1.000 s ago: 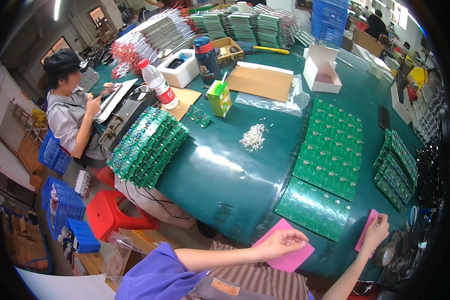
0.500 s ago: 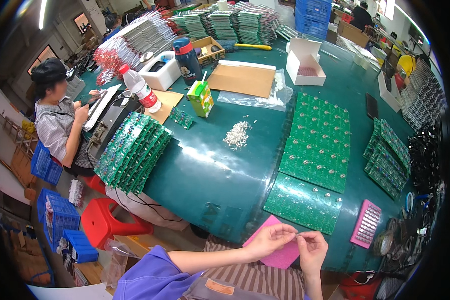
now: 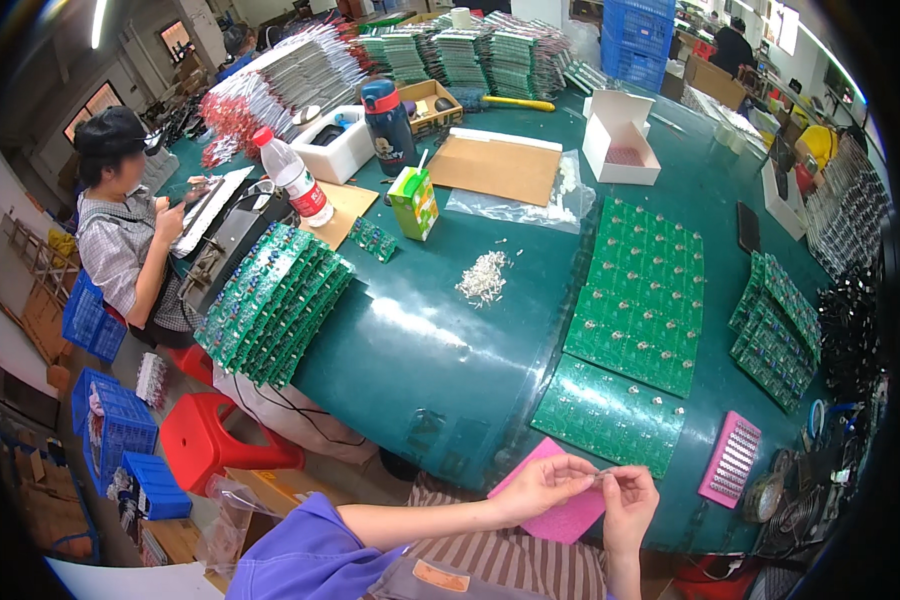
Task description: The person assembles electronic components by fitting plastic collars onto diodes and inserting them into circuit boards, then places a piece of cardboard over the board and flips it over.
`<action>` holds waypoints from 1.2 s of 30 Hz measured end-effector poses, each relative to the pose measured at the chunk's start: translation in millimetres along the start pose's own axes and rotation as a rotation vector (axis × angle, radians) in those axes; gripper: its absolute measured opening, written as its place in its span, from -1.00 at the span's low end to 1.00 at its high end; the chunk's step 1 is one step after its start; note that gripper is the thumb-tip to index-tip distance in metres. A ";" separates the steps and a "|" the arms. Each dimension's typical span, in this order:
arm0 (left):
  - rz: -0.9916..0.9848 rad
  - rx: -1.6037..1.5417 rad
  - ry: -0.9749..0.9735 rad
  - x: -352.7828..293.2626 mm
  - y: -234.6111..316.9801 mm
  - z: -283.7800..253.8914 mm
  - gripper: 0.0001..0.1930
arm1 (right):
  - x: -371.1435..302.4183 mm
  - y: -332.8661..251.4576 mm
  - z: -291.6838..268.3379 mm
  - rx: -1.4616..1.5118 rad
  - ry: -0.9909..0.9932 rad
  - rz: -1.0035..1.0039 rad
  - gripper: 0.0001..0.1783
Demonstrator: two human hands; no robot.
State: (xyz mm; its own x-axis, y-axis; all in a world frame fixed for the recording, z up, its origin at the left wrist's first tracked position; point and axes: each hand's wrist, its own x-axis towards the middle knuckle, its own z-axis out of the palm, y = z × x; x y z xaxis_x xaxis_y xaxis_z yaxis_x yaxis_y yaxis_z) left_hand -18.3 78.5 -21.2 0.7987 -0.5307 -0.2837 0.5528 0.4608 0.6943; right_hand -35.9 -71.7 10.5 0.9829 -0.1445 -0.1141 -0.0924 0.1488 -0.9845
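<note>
Green circuit boards (image 3: 275,305) stand stacked at left, then a drink carton (image 3: 414,205) and a heap of small white pieces (image 3: 483,279). The left hand (image 3: 542,488), above a pink foam sheet (image 3: 568,522), pinches a tiny part (image 3: 602,477), too small to identify, fingertips closed on it. The right hand (image 3: 630,502) meets it, likewise pinching. Past a large green circuit panel (image 3: 638,295), a pink foam block (image 3: 708,485) bears rows of small components (image 3: 737,455).

Tiny greyish part (image 3: 601,476) between fingers (image 3: 573,483)
</note>
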 end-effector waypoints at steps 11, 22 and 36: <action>0.013 -0.053 0.015 -4.5 -11.0 -0.9 -0.76 | -3.2 4.5 -4.7 -0.059 -0.091 -0.084 -0.90; 0.062 -0.186 0.034 0.1 -3.4 -4.7 -0.65 | 106.0 -15.1 13.3 -0.701 -0.025 -0.545 -0.92; 0.011 -0.526 0.068 -1.0 4.2 -5.3 -0.69 | 139.9 -11.1 16.7 -0.848 -0.195 -0.370 -0.92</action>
State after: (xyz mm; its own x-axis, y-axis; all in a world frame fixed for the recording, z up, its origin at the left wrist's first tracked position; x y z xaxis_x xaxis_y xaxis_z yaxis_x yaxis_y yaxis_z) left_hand -15.5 84.7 -21.5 0.8093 -0.4843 -0.3324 0.5745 0.7703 0.2766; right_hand 105.3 -77.2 7.7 0.9751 0.1372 0.1740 0.2212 -0.6461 -0.7305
